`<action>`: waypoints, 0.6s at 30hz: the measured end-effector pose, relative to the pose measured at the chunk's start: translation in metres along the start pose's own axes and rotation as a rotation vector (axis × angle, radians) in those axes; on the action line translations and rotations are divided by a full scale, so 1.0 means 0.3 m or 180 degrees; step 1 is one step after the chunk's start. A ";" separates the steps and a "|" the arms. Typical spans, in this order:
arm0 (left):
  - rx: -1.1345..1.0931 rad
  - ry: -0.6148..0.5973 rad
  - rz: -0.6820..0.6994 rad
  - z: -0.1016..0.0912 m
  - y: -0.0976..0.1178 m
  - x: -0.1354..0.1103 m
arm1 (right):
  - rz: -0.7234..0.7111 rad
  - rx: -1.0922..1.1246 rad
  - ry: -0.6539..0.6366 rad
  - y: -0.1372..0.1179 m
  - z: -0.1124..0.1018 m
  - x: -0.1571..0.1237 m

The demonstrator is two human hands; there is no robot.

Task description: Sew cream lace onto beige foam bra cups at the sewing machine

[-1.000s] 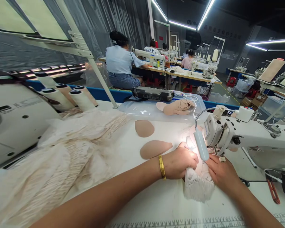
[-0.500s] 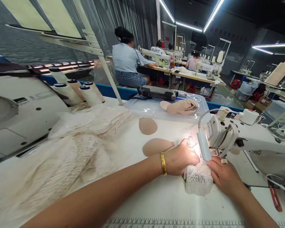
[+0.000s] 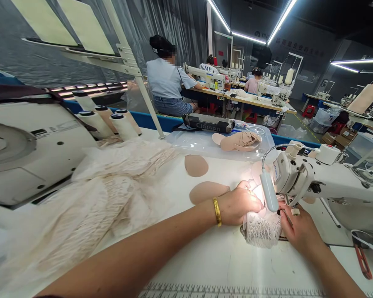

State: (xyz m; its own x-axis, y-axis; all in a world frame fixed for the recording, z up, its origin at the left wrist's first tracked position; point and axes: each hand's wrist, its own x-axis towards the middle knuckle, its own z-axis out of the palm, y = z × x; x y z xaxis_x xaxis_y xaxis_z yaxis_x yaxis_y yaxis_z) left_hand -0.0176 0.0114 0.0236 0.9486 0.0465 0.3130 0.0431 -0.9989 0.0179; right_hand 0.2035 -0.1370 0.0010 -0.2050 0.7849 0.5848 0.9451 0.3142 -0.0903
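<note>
Two hands flank lace (image 3: 261, 228) under machine (image 3: 329, 182) head: left hand (image 3: 240, 205) fisted on its left edge, right hand (image 3: 300, 229) flat, open, fingertips pressing right edge.

One head-worn view looks forward and down, from just left of the sewing machine (image 3: 313, 182). Other workstations (image 3: 245, 97) show far behind it

Dark workshop, ceiling strip lights (image 3: 279, 22)

Looked like a garment sewing factory. Held rows of industrial sewing machines (image 3: 329, 182), seated workers (image 3: 165, 80) at benches, thread cones (image 3: 126, 125), heaped lace (image 3: 112, 192).
</note>
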 end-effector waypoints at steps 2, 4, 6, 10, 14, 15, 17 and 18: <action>-0.0247 -0.0133 0.0051 -0.010 0.001 -0.005 | -0.0024 0.0039 0.0035 -0.001 -0.001 -0.004; -0.0359 -0.0220 0.0017 -0.022 0.008 -0.011 | -0.0052 0.0085 0.0097 -0.005 -0.007 -0.007; -0.0233 -0.0240 -0.0157 -0.034 0.026 -0.016 | -0.0137 0.0179 0.0083 -0.014 -0.019 -0.009; 0.0299 -0.0500 -0.0925 -0.052 0.091 -0.010 | -0.0454 0.0470 -0.0255 -0.049 -0.042 -0.007; 0.0319 -0.0889 -0.1174 -0.070 0.149 0.007 | -0.0324 0.0408 -0.0814 -0.075 -0.022 0.007; 0.0301 -0.0904 -0.1169 -0.074 0.155 0.008 | -0.0267 0.0322 -0.0863 -0.073 -0.011 0.009; 0.0283 -0.0853 -0.1131 -0.076 0.155 0.005 | -0.0233 0.0103 -0.0796 -0.061 0.010 0.009; 0.0284 -0.0807 -0.1075 -0.075 0.151 0.002 | -0.0235 0.0001 -0.0715 -0.051 0.017 0.007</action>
State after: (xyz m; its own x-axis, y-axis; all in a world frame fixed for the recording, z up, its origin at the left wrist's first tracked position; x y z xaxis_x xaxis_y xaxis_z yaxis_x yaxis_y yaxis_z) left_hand -0.0221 -0.0336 0.0459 0.9231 0.3797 0.0602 0.3808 -0.9247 -0.0064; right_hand 0.1873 -0.1375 -0.0006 -0.3251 0.8589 0.3957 0.9254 0.3752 -0.0543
